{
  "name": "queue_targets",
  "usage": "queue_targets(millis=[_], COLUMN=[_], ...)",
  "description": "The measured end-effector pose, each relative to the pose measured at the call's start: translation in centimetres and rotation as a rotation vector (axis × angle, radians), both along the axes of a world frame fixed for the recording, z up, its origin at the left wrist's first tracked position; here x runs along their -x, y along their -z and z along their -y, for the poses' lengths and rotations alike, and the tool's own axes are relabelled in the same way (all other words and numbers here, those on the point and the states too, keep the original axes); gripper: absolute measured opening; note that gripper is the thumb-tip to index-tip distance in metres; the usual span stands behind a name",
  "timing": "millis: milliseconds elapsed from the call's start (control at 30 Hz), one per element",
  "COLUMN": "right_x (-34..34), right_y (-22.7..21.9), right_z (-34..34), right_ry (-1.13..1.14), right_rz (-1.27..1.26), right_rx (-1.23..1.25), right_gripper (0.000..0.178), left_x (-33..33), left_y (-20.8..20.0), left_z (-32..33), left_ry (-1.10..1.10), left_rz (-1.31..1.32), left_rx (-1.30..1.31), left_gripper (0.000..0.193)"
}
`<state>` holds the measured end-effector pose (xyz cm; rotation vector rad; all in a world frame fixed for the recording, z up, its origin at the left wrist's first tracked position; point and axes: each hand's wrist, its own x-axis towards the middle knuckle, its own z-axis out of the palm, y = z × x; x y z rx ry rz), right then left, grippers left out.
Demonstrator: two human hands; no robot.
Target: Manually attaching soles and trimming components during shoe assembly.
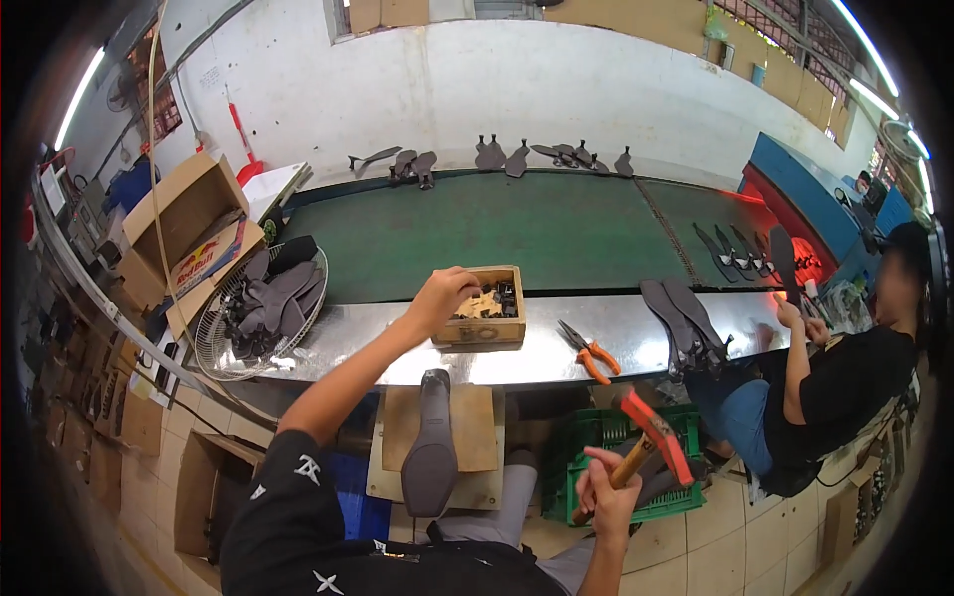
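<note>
Hammer (658, 438) gripped at right, wooden box (481, 335) reached into at left

One dark grey, flat piece (429, 467) is laid on a pale wooden stand (485, 475) before the table (368, 328); its surface is matt, its waist narrow, its lower end broad and rounded, and a black part is seen at its narrow upper end. The hammer's wooden handle is grasped by the right hand (608, 494), fingers wrapped round it, the red head raised beside the stand. The fingers of the left hand (444, 298) are bent over the box's left side; whether anything is pinched there cannot be told.

One box and one pair of orange-handled pliers (588, 352) are counted on the table. Two similar grey pieces (680, 316) are set side by side farther right. Those heaped in the one wire basket (211, 343) overlap too much to be counted, as do the small black parts (505, 297) in the box.

The pliers' handles are brought to the table's near edge. Room is left on bare metal between basket and box, with a narrower gap between box and pliers. Behind, the green belt (467, 228) is bordered by grey pieces along its far edge.
</note>
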<state>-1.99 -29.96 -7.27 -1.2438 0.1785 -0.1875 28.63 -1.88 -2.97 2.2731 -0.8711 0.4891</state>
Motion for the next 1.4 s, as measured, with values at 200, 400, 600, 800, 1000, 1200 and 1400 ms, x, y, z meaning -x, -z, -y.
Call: queue_targets(millis=[200,400,600,800,1000,1200,1400], right_x=[-3.5,-2.4,-1.4,-4.6,-10.2,-13.1,-13.1], right_y=[-6.8,-11.9,-12.7,-9.6,-4.6,-1.0,-2.1], right_z=[-3.6,-7.2,-9.7,-9.8,-12.1,-13.5,-14.8], right_ry=[-0.205,-0.455,-0.401,-0.277,-0.335,-0.39,-0.412], right_rz=[0.276,0.318,0.282,0.171,0.099,0.234,0.279], right_rx=[-0.021,0.019,-0.082,0.184,0.379,0.627,0.923], right_gripper=[0.038,0.024,0.016,0.013,0.017,0.017,0.015], left_x=[18.3,23.4,24.0,19.3,14.6,16.8,17.6], left_y=[-8.5,-7.5,-6.7,0.1,7.1,7.8,7.4], left_z=[1.4,0.0,-0.6,-2.9,-5.3,-4.9,-5.1], left_ry=[0.211,0.237,0.329,-0.179,-0.16,-0.098,-0.119], left_rz=[0.817,0.986,0.515,0.06,-0.336,-0.395,-0.45], left_rx=[0.011,0.019,0.358,0.308,0.423,0.487,0.534], left_gripper=[0.026,0.029,0.03,0.043,0.038,0.028,0.029])
